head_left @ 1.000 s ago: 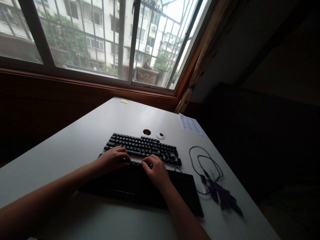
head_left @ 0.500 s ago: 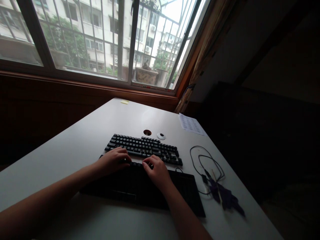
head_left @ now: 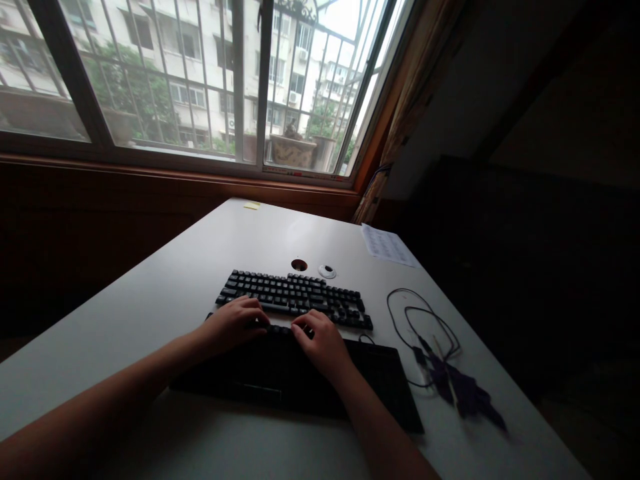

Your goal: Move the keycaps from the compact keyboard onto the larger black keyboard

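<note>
Flat on the table in front of me lies a black keyboard base (head_left: pixel 387 380), its surface mostly too dark to read. A few black keycaps (head_left: pixel 280 329) show along its far edge, between my hands. My left hand (head_left: pixel 236 323) is over that edge with curled, closed fingers, and whatever they hold is hidden. To its right, my right hand (head_left: pixel 321 339) has thumb and forefinger pinched at the same edge; I cannot make out a thing between them. Just beyond both hands, black keycaps (head_left: pixel 280 291) are laid out in rows like a keyboard.
A looped black cable (head_left: pixel 425 310) and a dark purple cloth (head_left: pixel 465 393) lie at the right. Behind the keycaps are a round hole (head_left: pixel 299 265) in the white table (head_left: pixel 165 280) and its white cover (head_left: pixel 327 271). Printed paper (head_left: pixel 389 245) and a yellow note (head_left: pixel 252 206) lie farther back.
The whole view has shifted slightly, so the table things appear a little farther right. Both hands stay at the keyboard base's far edge with nearly the same finger pose.
</note>
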A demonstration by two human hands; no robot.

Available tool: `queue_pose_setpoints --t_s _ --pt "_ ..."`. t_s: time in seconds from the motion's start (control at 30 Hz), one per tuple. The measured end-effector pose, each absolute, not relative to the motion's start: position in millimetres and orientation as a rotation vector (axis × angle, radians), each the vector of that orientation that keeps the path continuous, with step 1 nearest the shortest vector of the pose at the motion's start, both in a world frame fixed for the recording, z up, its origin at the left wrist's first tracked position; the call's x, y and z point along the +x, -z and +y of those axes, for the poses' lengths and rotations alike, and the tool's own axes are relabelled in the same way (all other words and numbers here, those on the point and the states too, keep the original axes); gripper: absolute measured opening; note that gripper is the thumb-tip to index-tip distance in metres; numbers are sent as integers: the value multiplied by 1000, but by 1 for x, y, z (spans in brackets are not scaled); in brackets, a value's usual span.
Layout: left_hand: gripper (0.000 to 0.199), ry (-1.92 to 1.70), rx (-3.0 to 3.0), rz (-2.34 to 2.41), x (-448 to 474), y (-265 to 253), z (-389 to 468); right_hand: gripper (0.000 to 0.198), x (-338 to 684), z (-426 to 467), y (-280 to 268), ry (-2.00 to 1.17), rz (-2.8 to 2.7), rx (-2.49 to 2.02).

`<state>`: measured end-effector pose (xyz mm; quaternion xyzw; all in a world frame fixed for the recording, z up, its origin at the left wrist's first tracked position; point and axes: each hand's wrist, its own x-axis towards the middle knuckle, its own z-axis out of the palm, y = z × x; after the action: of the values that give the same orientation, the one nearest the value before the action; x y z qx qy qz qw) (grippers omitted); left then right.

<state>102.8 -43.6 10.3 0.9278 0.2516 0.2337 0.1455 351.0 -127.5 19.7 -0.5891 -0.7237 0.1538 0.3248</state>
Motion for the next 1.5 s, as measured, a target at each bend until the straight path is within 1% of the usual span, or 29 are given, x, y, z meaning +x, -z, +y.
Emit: queue_pose_setpoints --t_s 1.13,1.5 --pt "15 -702 2657 696 102 -11 -44 10 351 -127 -17 -382 -1905 -1551" --pt "11 -675 2668 711 102 -9 -43 11 350 -128 -18 -385 -1897 -1557"
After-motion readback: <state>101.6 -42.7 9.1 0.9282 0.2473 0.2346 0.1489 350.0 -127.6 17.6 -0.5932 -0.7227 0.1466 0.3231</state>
